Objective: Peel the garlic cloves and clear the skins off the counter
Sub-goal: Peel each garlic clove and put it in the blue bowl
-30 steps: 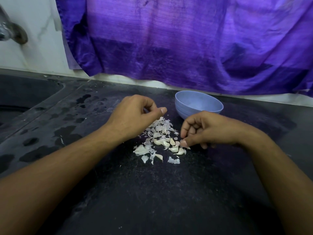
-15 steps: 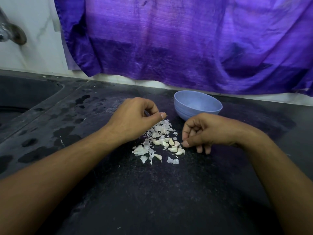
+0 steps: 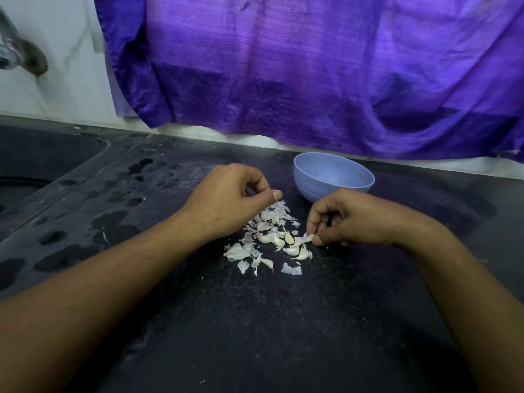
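A purple cloth (image 3: 283, 66) hangs on the white wall (image 3: 56, 95); the dark desk (image 3: 255, 336) has wet spots near a sink (image 3: 42, 157).

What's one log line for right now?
right hand: pinches white garlic piece | left hand: curled, contents hidden | pale blue round bowl: looks empty

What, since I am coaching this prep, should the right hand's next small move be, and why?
Probably lift the garlic piece that the right hand pinches at the pile's right edge, to peel it: cloves and skins lie mixed on the counter, and the bowl behind looks empty.
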A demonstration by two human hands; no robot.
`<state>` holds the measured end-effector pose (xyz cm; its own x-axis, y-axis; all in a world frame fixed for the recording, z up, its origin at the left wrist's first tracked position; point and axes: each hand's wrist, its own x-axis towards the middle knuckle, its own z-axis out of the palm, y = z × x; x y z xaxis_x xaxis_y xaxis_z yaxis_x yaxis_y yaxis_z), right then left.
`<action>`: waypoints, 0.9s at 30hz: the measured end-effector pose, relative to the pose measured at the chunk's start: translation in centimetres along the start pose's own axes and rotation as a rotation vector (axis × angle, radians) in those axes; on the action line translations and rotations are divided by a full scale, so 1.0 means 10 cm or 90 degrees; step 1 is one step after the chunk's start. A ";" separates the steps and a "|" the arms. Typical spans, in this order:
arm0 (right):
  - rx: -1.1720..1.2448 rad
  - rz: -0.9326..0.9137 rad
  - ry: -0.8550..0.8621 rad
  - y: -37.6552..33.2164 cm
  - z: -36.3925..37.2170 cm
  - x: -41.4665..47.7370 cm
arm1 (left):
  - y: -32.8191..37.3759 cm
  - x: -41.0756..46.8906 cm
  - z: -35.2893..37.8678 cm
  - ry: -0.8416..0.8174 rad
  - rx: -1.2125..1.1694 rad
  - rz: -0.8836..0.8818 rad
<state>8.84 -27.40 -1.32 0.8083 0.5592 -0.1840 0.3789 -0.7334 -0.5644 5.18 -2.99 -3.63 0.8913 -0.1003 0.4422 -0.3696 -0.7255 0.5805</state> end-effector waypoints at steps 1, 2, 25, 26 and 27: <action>-0.011 -0.001 -0.001 -0.01 0.01 0.00 | 0.00 0.00 0.00 -0.004 0.000 0.000; -0.021 -0.004 0.006 -0.02 0.01 -0.01 | 0.01 -0.01 -0.01 -0.008 -0.002 0.002; 0.206 -0.260 0.367 -0.17 0.33 0.15 | 0.06 0.00 0.04 -0.150 -0.465 -0.167; 0.206 -0.262 0.370 -0.17 0.33 0.15 | 0.07 -0.01 0.03 -0.152 -0.477 -0.175; 0.208 -0.263 0.373 -0.17 0.34 0.15 | 0.07 -0.01 0.03 -0.153 -0.488 -0.181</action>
<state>7.88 -24.01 -3.32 0.7709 0.4003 0.4955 0.6227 -0.3093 -0.7188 4.92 -3.69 -3.43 0.9767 -0.1890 0.1018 -0.1208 -0.0917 0.9884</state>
